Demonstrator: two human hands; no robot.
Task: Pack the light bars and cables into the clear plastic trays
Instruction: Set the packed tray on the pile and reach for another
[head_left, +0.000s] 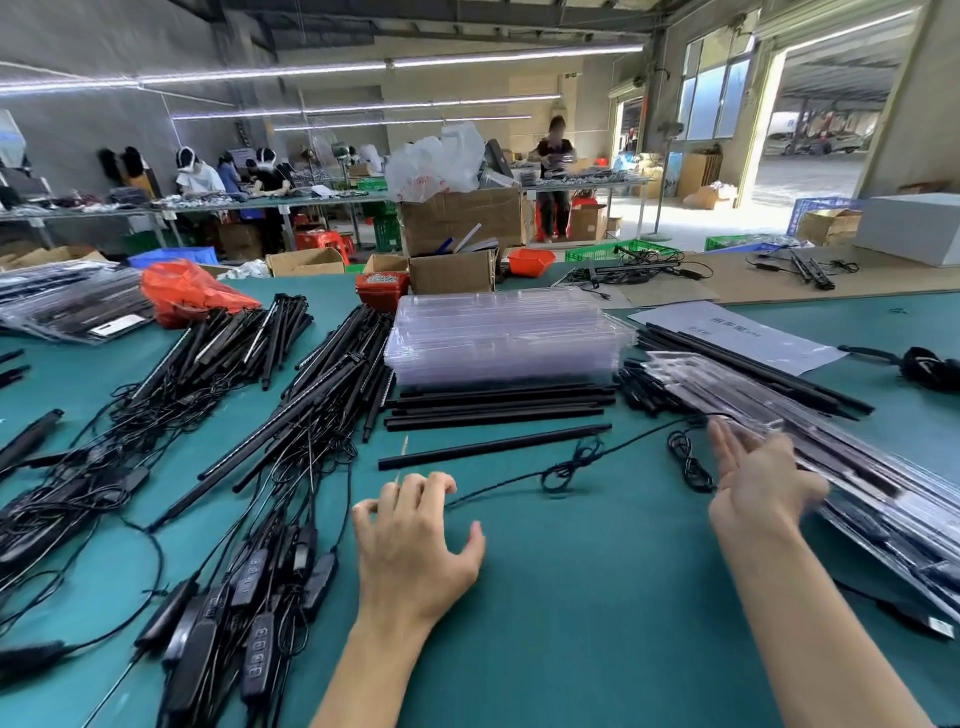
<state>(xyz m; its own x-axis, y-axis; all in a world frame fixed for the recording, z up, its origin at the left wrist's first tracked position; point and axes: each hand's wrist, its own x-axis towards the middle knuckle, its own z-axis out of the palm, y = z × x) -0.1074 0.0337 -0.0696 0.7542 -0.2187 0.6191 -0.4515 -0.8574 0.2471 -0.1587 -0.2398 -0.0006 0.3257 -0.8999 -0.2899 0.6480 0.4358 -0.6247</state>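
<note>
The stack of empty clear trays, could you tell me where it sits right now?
In the head view, the stack of clear trays sits mid-table beyond both hands, just behind a row of black bars.

Both hands over green bench, trays and light bars ahead.
Left hand (415, 551) hovers fingers loosely curled, holding nothing; right hand (763, 483) flat against packed trays (852, 457). Empty clear tray stack (506, 335) behind loose light bars (498, 408); single bar (493, 447) and cable (571, 467) just beyond hands.
</note>
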